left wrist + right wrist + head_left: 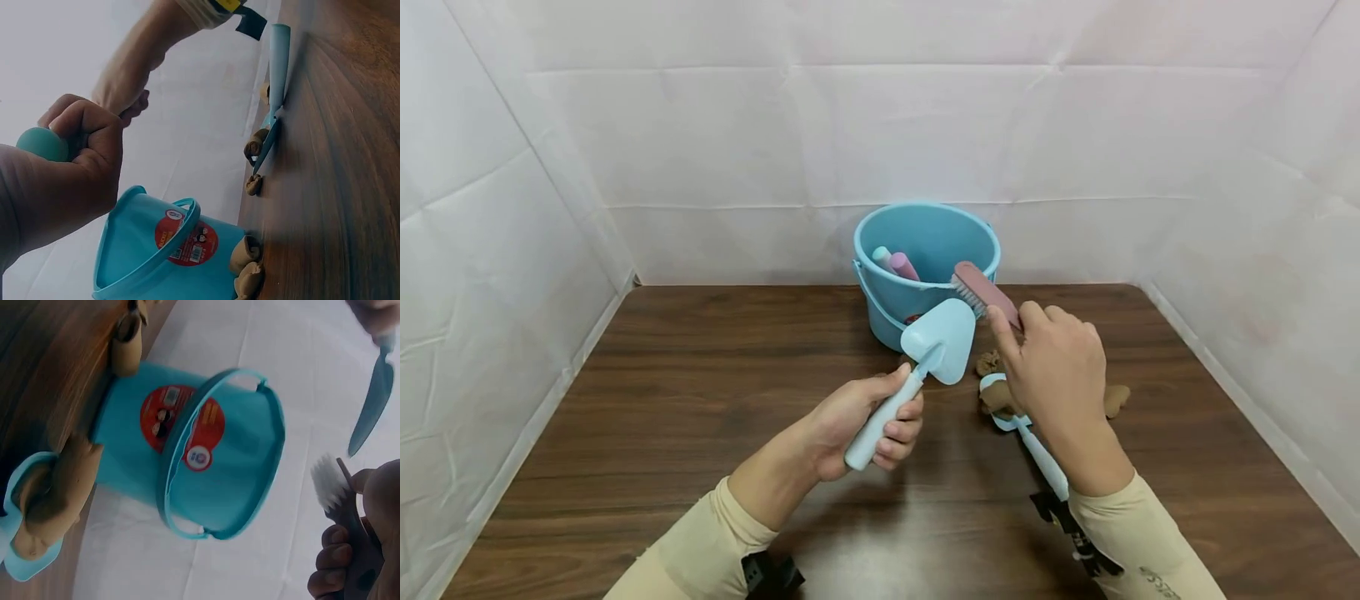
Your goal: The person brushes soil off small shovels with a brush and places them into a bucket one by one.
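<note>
My left hand (838,417) grips a light blue hand trowel (951,346) by its handle, blade up and face towards me. In my right hand (1063,371) is a pink brush (992,296), pinched near its back end. Its white bristles (329,481) point down towards the trowel blade and overlap the blade's right edge in the head view. The right wrist view has the bristles slightly apart from the blade (373,403). Both tools are held up above the table, before the blue bucket (883,292). From the left wrist, only the trowel's rounded handle end (42,144) shows.
Two rod-like handles, one mint (882,255) and one pink (903,267), lean inside the bucket. A second light blue scoop (1045,462) lies on the wooden table (700,417) under my right arm, with brown lumps (997,400) on it. More brown pieces (249,280) lie by the bucket.
</note>
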Tool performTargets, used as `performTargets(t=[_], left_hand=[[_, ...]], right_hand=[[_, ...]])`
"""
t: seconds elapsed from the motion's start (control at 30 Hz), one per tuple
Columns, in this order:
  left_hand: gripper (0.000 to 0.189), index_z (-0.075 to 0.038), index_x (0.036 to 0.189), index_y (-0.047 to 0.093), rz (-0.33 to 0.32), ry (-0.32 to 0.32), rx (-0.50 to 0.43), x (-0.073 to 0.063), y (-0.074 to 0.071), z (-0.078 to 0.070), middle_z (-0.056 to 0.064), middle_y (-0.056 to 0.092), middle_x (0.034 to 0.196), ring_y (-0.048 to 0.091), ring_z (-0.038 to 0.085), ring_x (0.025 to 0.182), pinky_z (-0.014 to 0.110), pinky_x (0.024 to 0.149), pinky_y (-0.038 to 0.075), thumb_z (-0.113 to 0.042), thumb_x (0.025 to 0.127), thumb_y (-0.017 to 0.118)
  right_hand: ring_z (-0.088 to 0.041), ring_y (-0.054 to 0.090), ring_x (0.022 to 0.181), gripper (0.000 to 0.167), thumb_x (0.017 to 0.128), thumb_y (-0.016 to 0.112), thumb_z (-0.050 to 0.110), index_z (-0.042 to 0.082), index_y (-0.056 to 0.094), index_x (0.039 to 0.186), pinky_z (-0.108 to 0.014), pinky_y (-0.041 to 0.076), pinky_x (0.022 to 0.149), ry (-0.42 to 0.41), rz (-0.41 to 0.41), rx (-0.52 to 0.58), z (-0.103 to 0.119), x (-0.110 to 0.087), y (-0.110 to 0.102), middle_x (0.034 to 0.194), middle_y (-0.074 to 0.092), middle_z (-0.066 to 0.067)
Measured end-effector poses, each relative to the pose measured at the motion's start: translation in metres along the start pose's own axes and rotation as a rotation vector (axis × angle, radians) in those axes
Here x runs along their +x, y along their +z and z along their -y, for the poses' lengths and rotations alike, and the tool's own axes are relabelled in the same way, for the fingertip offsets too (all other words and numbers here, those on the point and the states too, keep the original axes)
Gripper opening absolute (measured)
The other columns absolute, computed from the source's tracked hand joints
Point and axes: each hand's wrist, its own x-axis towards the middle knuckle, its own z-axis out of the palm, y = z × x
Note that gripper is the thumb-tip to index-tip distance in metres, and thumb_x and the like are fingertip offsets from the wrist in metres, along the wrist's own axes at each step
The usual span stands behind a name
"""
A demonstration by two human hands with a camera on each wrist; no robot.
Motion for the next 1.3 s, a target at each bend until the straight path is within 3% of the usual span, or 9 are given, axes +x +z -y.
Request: performTargets(t=[0.37,1.0,1.3], left_hand=[[0.052,-0.012,0.078,0.039,-0.023,-0.017,-0.007,-0.005,-0.009,0.008,-0.005,0.035,0.064,0.034,0.008,0.051,0.024,0.051,0.028,-0.052,0.109,0.025],[0.052,-0.012,0.079,0.039,-0.046,0.000,0.001,-0.004,-0.009,0.004,-0.004,0.034,0.064,0.034,0.008,0.051,0.024,0.051,0.028,-0.049,0.110,0.020],[0.051,-0.011,0.080,0.040,-0.115,0.009,0.038,-0.003,-0.012,0.002,-0.004,0.034,0.065,0.034,0.009,0.051,0.024,0.051,0.028,-0.050,0.110,0.023]], right_hand=[[-0.025,0.038,0.055,0.054,0.107,0.044,0.048,0.011,0.043,0.068,-0.042,0.033,0.058,0.118,0.149,0.070,0.000,0.001,-0.007,0.061,0.035,-0.005],[-0.023,0.034,0.055,0.053,0.106,0.047,0.048,0.012,0.042,0.067,-0.038,0.028,0.058,0.143,0.154,0.093,0.001,0.003,-0.031,0.062,0.034,-0.004],[-0.022,0.035,0.056,0.053,0.106,0.046,0.050,0.013,0.042,0.068,-0.036,0.027,0.056,0.151,0.172,0.099,-0.002,0.005,-0.038,0.064,0.034,-0.004]])
